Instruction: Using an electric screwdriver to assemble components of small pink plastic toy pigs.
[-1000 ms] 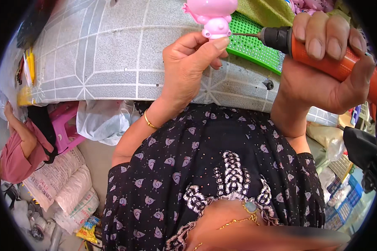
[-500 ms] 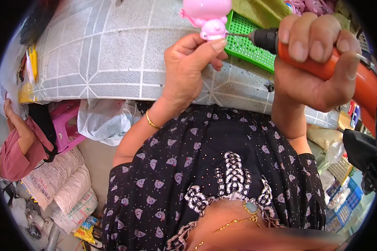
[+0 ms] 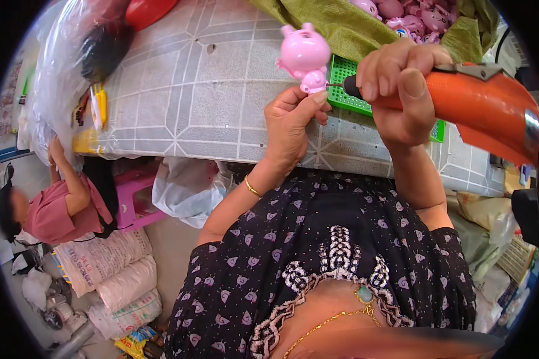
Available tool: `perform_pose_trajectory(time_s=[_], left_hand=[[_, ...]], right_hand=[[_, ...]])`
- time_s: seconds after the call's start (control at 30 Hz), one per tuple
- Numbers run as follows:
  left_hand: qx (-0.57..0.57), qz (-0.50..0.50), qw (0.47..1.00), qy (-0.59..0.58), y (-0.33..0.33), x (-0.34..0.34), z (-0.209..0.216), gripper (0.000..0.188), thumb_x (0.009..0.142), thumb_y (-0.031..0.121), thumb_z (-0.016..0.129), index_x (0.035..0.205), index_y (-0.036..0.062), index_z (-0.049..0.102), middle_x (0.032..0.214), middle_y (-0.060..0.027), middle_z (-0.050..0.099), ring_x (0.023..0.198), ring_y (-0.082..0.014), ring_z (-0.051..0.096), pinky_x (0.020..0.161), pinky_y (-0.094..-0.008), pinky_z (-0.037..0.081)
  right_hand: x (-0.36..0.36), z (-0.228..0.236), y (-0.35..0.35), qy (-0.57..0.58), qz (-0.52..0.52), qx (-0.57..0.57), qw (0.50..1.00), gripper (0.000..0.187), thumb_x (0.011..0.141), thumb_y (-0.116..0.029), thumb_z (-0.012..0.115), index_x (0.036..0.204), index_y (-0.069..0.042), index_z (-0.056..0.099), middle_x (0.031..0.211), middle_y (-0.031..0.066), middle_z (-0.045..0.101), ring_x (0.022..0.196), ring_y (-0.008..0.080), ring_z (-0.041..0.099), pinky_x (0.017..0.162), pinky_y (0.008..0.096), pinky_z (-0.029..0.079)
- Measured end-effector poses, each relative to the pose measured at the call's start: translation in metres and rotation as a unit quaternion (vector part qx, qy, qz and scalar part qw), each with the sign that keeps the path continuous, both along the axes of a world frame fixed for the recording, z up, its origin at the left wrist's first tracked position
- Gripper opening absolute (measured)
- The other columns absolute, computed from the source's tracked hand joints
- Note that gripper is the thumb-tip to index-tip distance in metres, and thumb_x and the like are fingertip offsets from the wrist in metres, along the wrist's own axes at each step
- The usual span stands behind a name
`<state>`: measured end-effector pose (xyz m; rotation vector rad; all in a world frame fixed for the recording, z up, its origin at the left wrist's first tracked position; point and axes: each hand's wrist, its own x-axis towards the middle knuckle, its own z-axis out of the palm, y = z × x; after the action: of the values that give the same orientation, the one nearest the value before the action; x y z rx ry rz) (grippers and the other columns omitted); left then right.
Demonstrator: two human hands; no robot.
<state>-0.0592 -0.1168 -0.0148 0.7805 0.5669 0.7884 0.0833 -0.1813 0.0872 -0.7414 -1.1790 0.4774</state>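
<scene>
Pinched between the thumb and fingers of my left hand (image 3: pixel 294 119) is a pink plastic figurine (image 3: pixel 305 52), held by its lower end with the big rounded head upward. My right hand (image 3: pixel 401 84) wraps around an orange electric screwdriver (image 3: pixel 479 99) with a black nose. Its thin metal bit points left and meets the figurine's lower side, close to my left thumb. Whether a screw sits at the tip is too small to tell. Under the bit lies a green perforated tray (image 3: pixel 350 106), partly covered by my right hand.
An olive cloth (image 3: pixel 317 30) lies behind the tray, with several pink figurine parts (image 3: pixel 422 18) heaped on it. Clear plastic sheeting (image 3: pixel 60 72) and a yellow-handled tool (image 3: pixel 100 107) are at the table's left. Another person (image 3: pixel 66 197) stands beyond a pink stool (image 3: pixel 135 197).
The whole view has shifted, so more of the table and the figurine's full head show. Both hands keep their hold, and the screwdriver bit stays at the figurine's lower side.
</scene>
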Motion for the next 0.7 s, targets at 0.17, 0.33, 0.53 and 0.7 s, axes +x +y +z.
perform_pose_trajectory(time_s=[0.17,0.33,0.53,0.7], left_hand=[[0.037,-0.005,0.999,0.003,0.001,0.002,-0.006,0.011,0.092,0.009,0.076,0.095,-0.0006,0.072,0.083,-0.0089,0.073,0.064,-0.0102,0.063,0.064,-0.0246,0.052],[0.049,-0.006,0.999,-0.008,0.002,0.000,-0.006,0.012,0.093,0.011,0.076,0.096,-0.0005,0.072,0.086,-0.0091,0.074,0.067,-0.0110,0.064,0.067,-0.0245,0.051],[0.103,-0.013,0.995,-0.014,-0.003,0.004,-0.004,0.018,0.094,0.011,0.076,0.107,-0.0011,0.072,0.093,-0.0099,0.074,0.074,-0.0119,0.065,0.073,-0.0259,0.052],[0.146,-0.060,0.988,-0.004,-0.011,0.005,-0.003,0.027,0.094,0.012,0.076,0.116,-0.0029,0.070,0.099,-0.0113,0.074,0.079,-0.0138,0.067,0.077,-0.0273,0.054]], right_hand=[[0.006,-0.005,-0.002,0.027,-0.013,0.017,0.999,0.025,0.100,-0.023,0.061,0.089,-0.013,0.041,0.075,0.0033,0.049,0.062,0.0175,0.052,0.067,0.0361,0.047],[0.026,0.003,-0.008,0.119,0.018,0.110,0.987,0.016,0.104,-0.022,0.056,0.095,-0.012,0.048,0.079,0.0023,0.051,0.066,0.0150,0.051,0.068,0.0354,0.045],[0.065,0.014,-0.019,-0.007,-0.240,0.004,0.971,0.008,0.095,-0.007,0.066,0.097,0.001,0.067,0.087,0.0044,0.059,0.070,0.0137,0.057,0.065,0.0278,0.044],[0.052,0.009,-0.012,0.007,-0.104,0.111,0.988,0.019,0.090,-0.011,0.076,0.099,-0.005,0.061,0.076,0.0005,0.060,0.061,0.0084,0.059,0.057,0.0218,0.047]])
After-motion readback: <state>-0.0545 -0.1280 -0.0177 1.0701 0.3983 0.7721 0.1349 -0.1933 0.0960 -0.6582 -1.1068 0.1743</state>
